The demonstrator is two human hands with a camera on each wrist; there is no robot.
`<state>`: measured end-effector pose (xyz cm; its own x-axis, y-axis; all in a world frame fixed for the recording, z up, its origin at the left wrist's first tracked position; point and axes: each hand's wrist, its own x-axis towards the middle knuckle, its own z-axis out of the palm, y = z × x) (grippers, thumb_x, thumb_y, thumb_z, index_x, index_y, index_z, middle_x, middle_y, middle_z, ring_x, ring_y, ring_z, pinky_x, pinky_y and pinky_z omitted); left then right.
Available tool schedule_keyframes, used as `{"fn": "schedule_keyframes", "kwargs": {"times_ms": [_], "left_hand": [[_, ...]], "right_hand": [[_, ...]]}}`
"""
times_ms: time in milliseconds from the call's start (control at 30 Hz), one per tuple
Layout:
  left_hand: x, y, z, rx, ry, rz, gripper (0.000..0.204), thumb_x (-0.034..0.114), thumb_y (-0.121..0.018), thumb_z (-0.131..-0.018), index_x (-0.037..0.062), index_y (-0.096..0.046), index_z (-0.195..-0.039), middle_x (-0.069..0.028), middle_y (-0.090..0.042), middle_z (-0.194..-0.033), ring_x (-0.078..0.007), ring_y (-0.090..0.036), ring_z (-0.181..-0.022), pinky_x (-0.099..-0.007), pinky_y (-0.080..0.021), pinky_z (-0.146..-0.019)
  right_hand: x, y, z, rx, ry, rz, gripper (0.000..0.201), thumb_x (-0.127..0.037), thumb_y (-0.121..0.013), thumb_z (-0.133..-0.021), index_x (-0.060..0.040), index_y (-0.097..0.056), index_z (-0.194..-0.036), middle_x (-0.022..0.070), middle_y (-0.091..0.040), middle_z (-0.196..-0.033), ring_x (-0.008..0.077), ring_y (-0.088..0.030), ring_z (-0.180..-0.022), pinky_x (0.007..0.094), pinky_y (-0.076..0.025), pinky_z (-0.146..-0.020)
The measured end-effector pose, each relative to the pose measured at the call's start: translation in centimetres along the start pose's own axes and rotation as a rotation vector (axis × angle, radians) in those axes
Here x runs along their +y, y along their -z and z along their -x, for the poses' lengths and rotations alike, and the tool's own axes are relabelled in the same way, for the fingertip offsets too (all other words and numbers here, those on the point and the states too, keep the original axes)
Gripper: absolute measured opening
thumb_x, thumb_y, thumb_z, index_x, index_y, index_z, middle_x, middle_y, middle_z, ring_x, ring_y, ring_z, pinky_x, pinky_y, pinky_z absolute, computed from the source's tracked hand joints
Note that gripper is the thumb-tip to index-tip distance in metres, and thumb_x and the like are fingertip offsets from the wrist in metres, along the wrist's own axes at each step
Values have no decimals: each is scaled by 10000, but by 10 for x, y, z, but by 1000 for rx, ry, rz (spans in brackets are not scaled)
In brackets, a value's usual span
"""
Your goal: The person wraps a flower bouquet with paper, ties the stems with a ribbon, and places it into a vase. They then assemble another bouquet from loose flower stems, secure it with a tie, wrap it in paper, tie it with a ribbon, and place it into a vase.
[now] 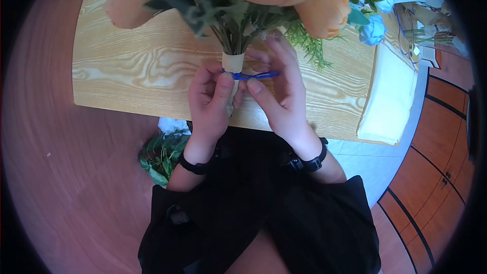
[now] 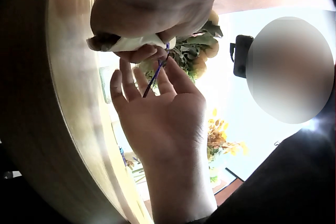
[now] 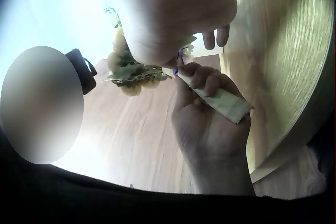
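Note:
A bouquet of peach artificial flowers (image 1: 324,7) stands over the table, its stems bound in cream wrapping (image 1: 233,63). My left hand (image 1: 210,104) grips the wrapped stems, thumb along the front. In the right wrist view, its fingers curl round the tapering wrapped handle (image 3: 228,104). A thin blue ribbon (image 1: 258,76) circles the wrapping, its loose length drawn out to the right. My right hand (image 1: 286,104) pinches that ribbon, thumb close beside the handle. The left wrist view shows the ribbon (image 2: 151,83) crossing the right hand's fingers.
The wood-grain table (image 1: 147,66) ends just in front of the body. White sheets (image 1: 390,96) lie at its right edge. Blue flowers (image 1: 373,30) are at the back right. Below the table's front edge sit green leaves (image 1: 165,155) with a white flower.

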<state>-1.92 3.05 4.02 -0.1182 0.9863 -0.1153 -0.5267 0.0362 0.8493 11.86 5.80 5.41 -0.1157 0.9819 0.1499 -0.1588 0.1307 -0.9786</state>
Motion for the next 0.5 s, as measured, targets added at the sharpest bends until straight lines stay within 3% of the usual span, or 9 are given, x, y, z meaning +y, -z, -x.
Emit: {"fn": "schedule_keyframes", "kwargs": {"times_ms": [133, 200, 300, 400, 467, 500], "left_hand": [[0, 4, 2, 34, 26, 35, 178, 172, -579, -1003, 37, -516, -1100, -40, -632, -891, -114, -649, -777, -221, -496, -598], [0, 5, 1, 38, 18, 39, 176, 174, -579, -1003, 41, -514, -1098, -38, -630, -900, -117, -658, -797, -220, -504, -603], [2, 5, 0, 38, 35, 69, 169, 176, -576, -1004, 41, -512, -1083, -36, -625, -895, -116, -649, -785, -220, -494, -588], [1, 3, 0, 34, 26, 127, 166, 175, -573, -1005, 37, -510, -1070, -44, -624, -890, -116, -635, -757, -221, -485, -573], [1, 4, 0, 24, 0, 50, 200, 215, -542, -1020, 42, -491, -1107, -91, -608, -844, -124, -520, -599, -242, -414, -524], [0, 3, 0, 24, 3, 51, 200, 215, -542, -1020, 42, -491, -1107, -91, -608, -844, -124, -520, -599, -242, -414, -524]], "right_hand": [[3, 3, 8, 74, -53, -66, 565, -5, -707, -850, -7, -481, -1368, 136, -546, -1244, 204, -586, -1055, 314, -471, -908], [1, 11, 7, -59, -58, 117, 531, -5, -732, -833, -11, -528, -1322, 101, -609, -1132, 168, -593, -1035, 287, -468, -888], [0, 13, 8, -16, -66, 165, 458, -7, -753, -822, -17, -582, -1247, 51, -633, -1022, 134, -597, -979, 272, -469, -873], [-1, 17, 10, -9, -162, 47, 361, -13, -763, -824, -13, -630, -1160, 37, -639, -1009, 116, -600, -943, 254, -475, -844], [0, 19, 11, -29, -191, 19, 307, -10, -752, -838, -6, -640, -1123, 34, -650, -1004, 102, -606, -923, 240, -483, -819], [0, 20, 12, -51, -219, -12, 252, -7, -742, -852, 1, -649, -1087, 31, -662, -998, 88, -612, -904, 227, -490, -794]]}}
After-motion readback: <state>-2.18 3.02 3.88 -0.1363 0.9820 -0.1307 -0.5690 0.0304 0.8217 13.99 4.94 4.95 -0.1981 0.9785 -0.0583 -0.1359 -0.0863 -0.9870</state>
